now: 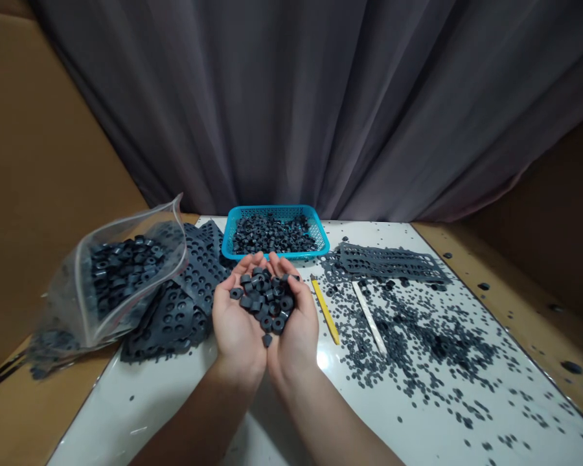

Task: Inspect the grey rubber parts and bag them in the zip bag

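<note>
Head view shows both forearms coming in from the bottom edge and meeting in the middle, with the left hand (pixel 236 327) and the right hand (pixel 296 330) pressed side by side, palms up, so that they make one bowl. The fingers of both hands are open and only a little bent upward at the tips; they do not close around anything. In this bowl lies a heap of black rubber rings (pixel 265 301), which rests on both palms and reaches to the base of the fingers, and one ring sits lower, in the seam between the two palms. The hands are above the white table (pixel 175 401), just in front of a blue basket (pixel 276 210) that also has such rings inside. To the left stands an open clear zip bag (pixel 121 272) with more rings, and it leans on a pile of black rubber sheets (pixel 175 317) that have round hollows. To the right of the hands lie a yellow stick (pixel 325 312) and a white stick (pixel 369 317), then a thin punched sheet (pixel 393 262) and many small dark discs (pixel 418 349) scattered over the table. Brown cardboard walls (pixel 39 162) stand on both sides, and a grey curtain (pixel 320 97) hangs behind.
</note>
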The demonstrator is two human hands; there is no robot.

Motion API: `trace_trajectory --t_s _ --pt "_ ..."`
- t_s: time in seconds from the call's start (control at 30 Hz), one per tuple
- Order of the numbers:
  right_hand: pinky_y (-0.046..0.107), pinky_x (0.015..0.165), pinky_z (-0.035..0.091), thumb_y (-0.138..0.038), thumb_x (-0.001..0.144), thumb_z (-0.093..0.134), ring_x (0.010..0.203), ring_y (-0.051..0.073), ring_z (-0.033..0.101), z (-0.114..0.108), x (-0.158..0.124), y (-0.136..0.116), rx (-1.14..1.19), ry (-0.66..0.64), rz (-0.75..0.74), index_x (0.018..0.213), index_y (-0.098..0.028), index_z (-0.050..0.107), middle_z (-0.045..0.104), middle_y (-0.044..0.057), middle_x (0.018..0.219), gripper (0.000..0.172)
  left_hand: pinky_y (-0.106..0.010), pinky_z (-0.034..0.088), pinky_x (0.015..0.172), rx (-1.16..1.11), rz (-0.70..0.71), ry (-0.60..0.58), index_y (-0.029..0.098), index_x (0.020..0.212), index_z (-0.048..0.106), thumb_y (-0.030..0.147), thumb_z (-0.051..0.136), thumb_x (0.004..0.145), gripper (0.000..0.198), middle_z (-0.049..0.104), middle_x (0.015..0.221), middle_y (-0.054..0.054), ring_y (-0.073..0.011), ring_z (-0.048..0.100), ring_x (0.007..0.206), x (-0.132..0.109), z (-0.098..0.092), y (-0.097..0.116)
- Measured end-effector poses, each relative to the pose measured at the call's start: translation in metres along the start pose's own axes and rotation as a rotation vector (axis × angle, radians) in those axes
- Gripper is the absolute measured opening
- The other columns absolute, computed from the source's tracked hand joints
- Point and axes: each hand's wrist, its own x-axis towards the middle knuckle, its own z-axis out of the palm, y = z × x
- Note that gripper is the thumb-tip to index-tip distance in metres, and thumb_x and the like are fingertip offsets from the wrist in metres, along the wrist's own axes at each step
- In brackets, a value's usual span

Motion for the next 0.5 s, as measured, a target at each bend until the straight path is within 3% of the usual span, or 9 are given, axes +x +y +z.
trace_trajectory --t_s 0.1,0.3,0.5 --pt "0.037 0.085 0.047 -0.019 0.069 0.049 0.077 0.013 0.062 -0.001 -0.001 0.001 -0.033 -0.030 -0.048 0.075 -0.019 0.059 0.067 -0.002 0.078 0.012 -0.027 0.049 0.074 -0.035 -0.027 0.040 0.016 0.063 0.053 0.019 0.041 0.078 0.019 0.056 0.063 0.000 -0.0105 0.057 0.060 0.001 0.001 0.001" --pt "0.028 0.068 0.050 -0.023 0.070 0.049 0.060 0.009 0.056 -0.001 -0.001 0.001 -0.018 -0.037 -0.072 0.065 -0.019 0.051 0.056 -0.006 0.059 0.006 -0.022 0.047 0.061 -0.061 -0.064 0.015 0.017 0.058 0.045 0.017 0.040 0.078 0.021 0.048 0.055 0.003 -0.0082 0.051 0.050 0.002 0.000 0.001" --pt "0.032 0.077 0.050 -0.025 0.070 0.048 0.069 0.012 0.062 0.000 -0.002 -0.001 0.029 -0.046 -0.076 0.071 -0.019 0.053 0.062 -0.003 0.069 0.008 -0.026 0.049 0.065 -0.062 -0.073 0.079 0.017 0.065 0.051 0.021 0.039 0.081 0.020 0.055 0.061 0.000 -0.0113 0.057 0.056 0.011 -0.004 -0.002"
